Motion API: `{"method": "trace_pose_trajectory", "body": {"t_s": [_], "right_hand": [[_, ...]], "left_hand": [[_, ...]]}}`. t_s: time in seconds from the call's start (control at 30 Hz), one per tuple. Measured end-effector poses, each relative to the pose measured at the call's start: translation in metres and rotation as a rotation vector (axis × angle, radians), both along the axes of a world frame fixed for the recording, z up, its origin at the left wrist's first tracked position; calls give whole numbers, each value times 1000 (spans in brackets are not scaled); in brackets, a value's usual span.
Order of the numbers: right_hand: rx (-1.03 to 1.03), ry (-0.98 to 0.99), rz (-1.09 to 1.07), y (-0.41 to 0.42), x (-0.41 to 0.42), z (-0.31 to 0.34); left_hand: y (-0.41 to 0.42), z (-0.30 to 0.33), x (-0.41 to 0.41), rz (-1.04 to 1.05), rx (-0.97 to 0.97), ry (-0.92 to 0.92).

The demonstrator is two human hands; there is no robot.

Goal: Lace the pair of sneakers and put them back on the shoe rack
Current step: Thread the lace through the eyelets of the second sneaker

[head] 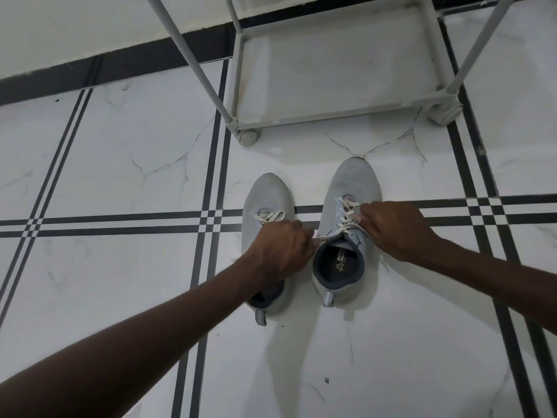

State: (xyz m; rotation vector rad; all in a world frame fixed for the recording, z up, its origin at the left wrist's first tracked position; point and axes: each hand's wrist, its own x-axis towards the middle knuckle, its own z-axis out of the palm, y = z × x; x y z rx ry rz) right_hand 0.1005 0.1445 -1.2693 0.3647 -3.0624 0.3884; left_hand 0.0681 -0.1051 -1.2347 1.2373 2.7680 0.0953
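Note:
Two light grey sneakers stand side by side on the tiled floor, toes pointing away from me. The right sneaker [351, 185] has a cream lace [346, 217] crossed through several eyelets. My left hand [280, 248] is shut on one end of that lace, stretched leftward, and covers the middle of the left sneaker [266, 193]. My right hand [398, 230] pinches the lace at the right sneaker's upper eyelets. The left sneaker shows a few lace crossings near its toe.
A pale grey shoe rack [331, 117] on small wheels stands just beyond the sneakers, its bottom shelf bare. Its slanted poles [193, 64] rise at left and right. The floor is white marble-look tile with dark stripes; a dark skirting runs along the wall.

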Motion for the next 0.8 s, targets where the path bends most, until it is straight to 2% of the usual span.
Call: {"method": "trace_pose_trajectory", "body": {"t_s": [0.1, 0.23, 0.33, 0.47, 0.53, 0.8], "right_hand": [[-27, 26, 64, -2, 13, 8], [-118, 42, 188, -14, 15, 4], [-82, 36, 204, -19, 6, -1], [25, -12, 121, -19, 3, 3], [92, 45, 156, -15, 5, 5], [210, 6, 292, 9, -9, 0]], "left_hand": [[1, -3, 5, 79, -12, 48], [12, -2, 6, -11, 9, 30], [23, 5, 10, 22, -16, -37], [26, 11, 15, 38, -59, -7], [25, 10, 18, 44, -31, -22], [12, 6, 19, 4, -6, -15]]}}
